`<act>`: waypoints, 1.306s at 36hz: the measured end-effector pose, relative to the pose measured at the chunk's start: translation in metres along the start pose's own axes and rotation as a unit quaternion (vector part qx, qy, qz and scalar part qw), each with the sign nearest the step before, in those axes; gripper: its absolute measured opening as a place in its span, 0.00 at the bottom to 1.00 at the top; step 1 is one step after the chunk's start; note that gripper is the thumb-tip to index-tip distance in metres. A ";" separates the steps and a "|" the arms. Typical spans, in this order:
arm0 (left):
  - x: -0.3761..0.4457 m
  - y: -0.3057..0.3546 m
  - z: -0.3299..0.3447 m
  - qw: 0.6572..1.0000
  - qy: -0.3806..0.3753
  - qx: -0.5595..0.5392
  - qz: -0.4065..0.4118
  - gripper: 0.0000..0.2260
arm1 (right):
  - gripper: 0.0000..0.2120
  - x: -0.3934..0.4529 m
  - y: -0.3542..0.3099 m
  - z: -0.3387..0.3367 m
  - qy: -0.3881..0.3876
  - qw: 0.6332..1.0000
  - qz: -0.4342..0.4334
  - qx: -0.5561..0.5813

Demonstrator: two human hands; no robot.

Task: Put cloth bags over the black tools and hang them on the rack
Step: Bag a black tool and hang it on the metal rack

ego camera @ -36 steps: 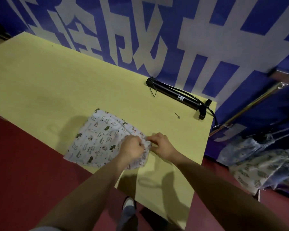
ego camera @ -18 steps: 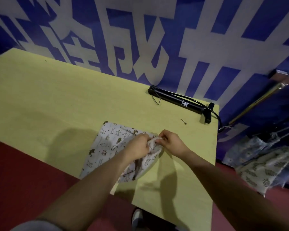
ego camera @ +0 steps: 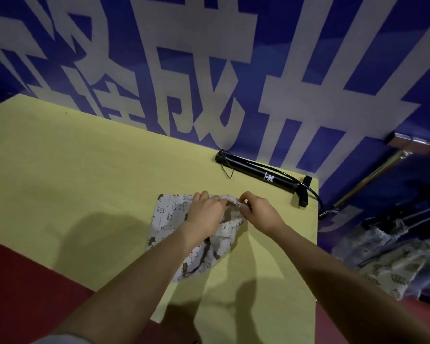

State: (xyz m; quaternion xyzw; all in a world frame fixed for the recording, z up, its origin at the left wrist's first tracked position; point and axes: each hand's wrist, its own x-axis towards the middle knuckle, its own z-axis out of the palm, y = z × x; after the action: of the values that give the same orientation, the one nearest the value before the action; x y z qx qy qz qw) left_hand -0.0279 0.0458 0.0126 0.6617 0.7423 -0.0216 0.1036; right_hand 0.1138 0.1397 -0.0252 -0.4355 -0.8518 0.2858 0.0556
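Since a second earlier, both hands had drawn the mouth of the cloth bag (ego camera: pixel 170 214) up off the table (ego camera: pixel 67 175) and begun to part it, where before the bag lay flatter under them. The left hand (ego camera: pixel 205 212) had its fingers curled over the gathered rim, and the right hand (ego camera: pixel 258 211) pinched the opposite edge between thumb and fingertips, so the opening stood between them. How wide the mouth had been pulled was hard to judge, since the left hand covered most of it.

The bag looked thin, light and limp; it would likely sag and fold shut wherever it was let go, so the hemmed rim by the dark drawstring (ego camera: pixel 199 261) seemed the sensible place to hold. Its closed end trailed toward the person, over the near edge of the table.

The black pump (ego camera: pixel 263 175) lay apart from the hands, beyond and to their right, along the far edge against the blue wall (ego camera: pixel 358 58), its hose looping past the table corner. It appeared rigid, long and fairly heavy beside the cloth, probably best taken by the barrel near the middle and slid in handle end first. Other filled bags (ego camera: pixel 395 264) hung low at the right, beneath a metal rack (ego camera: pixel 412 142).
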 end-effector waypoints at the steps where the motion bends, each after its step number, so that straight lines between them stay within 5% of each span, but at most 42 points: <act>1: 0.003 -0.001 -0.001 1.000 0.008 -0.010 -0.013 0.24 | 0.09 0.001 0.002 0.000 0.004 1.000 0.003 0.016; 13: 0.038 0.008 -0.001 0.992 -0.019 -0.103 -0.072 0.30 | 0.11 0.014 0.050 -0.006 0.067 0.978 0.063 0.185; 21: 0.059 0.022 0.014 0.980 -0.068 -0.169 -0.084 0.29 | 0.20 0.029 0.096 0.008 0.021 0.985 0.169 0.000; 26: 0.069 0.027 0.019 0.969 -0.079 -0.220 -0.079 0.30 | 0.12 0.040 0.098 0.017 0.052 0.981 0.185 -0.008; 31: 0.072 0.027 0.023 0.967 -0.083 -0.235 -0.058 0.30 | 0.09 0.044 0.098 0.019 0.060 0.984 0.169 -0.012; 40: 0.073 0.024 0.026 0.967 -0.114 -0.214 -0.082 0.35 | 0.03 0.034 0.050 0.005 0.124 0.941 0.077 0.306; 47: 0.065 0.024 0.020 0.971 -0.064 -0.196 -0.124 0.35 | 0.08 0.025 0.031 0.011 0.027 0.980 0.030 0.196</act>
State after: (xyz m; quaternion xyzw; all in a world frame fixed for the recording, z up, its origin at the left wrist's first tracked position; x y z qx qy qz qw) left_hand -0.0082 0.1086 -0.0164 0.5286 0.8001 0.0687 0.2751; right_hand 0.1162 0.1684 -0.0551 -0.4492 -0.7639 0.4371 0.1537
